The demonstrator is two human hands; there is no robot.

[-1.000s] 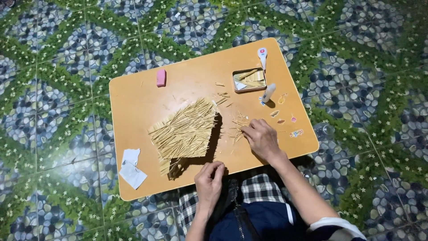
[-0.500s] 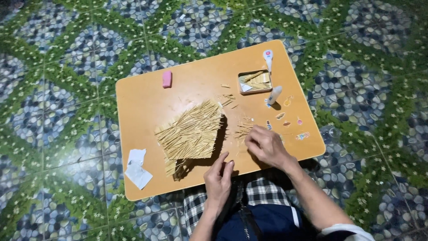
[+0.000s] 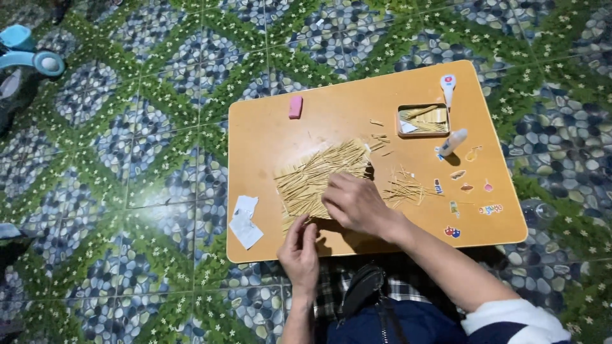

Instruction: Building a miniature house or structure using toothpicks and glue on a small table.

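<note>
A flat panel of thin pale sticks (image 3: 312, 175) lies in the middle of a low orange table (image 3: 268, 134). My right hand (image 3: 357, 205) rests palm down on the panel's near right corner, its fingers curled over the edge. My left hand (image 3: 299, 250) reaches up from the table's near edge, and its fingertips pinch the panel's bottom edge. A loose heap of the same sticks (image 3: 405, 189) lies just right of my right hand.
An open box of sticks (image 3: 422, 120), a small glue bottle (image 3: 452, 141) and a white tube (image 3: 448, 86) stand at the far right. A pink eraser (image 3: 295, 107) lies far left, white paper scraps (image 3: 244, 220) near left. Green patterned tiles surround the table.
My right hand has left the loose sticks and moved left onto the panel. My left hand has come up to the panel's bottom edge. The panel now lies flatter.
</note>
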